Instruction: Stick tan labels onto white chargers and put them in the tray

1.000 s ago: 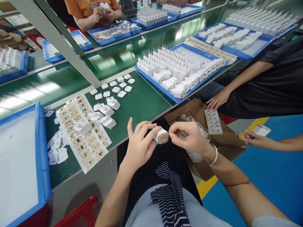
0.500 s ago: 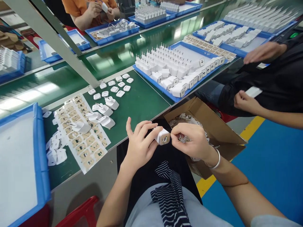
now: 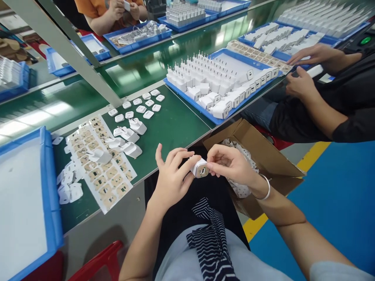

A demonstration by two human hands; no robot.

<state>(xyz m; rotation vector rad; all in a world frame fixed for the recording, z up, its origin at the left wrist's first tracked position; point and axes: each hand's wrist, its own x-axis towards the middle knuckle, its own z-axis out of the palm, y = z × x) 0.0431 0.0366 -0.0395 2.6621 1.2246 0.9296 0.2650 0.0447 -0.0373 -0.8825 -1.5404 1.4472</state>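
My left hand (image 3: 171, 177) grips a small white charger plug (image 3: 200, 168) just off the front edge of the green bench, its port face turned toward me. My right hand (image 3: 231, 164) pinches at that port face with thumb and forefinger; a silver bangle sits on its wrist. On the bench to the left lie a sheet of tan stickers (image 3: 101, 164), three loose white chargers (image 3: 129, 134) and several small white caps (image 3: 140, 107).
A blue tray of white chargers (image 3: 222, 84) stands at the right of the bench, an empty blue tray (image 3: 47, 187) at the left. An open cardboard box (image 3: 258, 148) sits beside my lap. A co-worker's hands (image 3: 301, 84) work at the right; another person handles a part across the belt.
My hands stayed on the charger, my right fingers shifting on its port face. The co-worker at the right lifted both hands from beside the box up to the bench edge.
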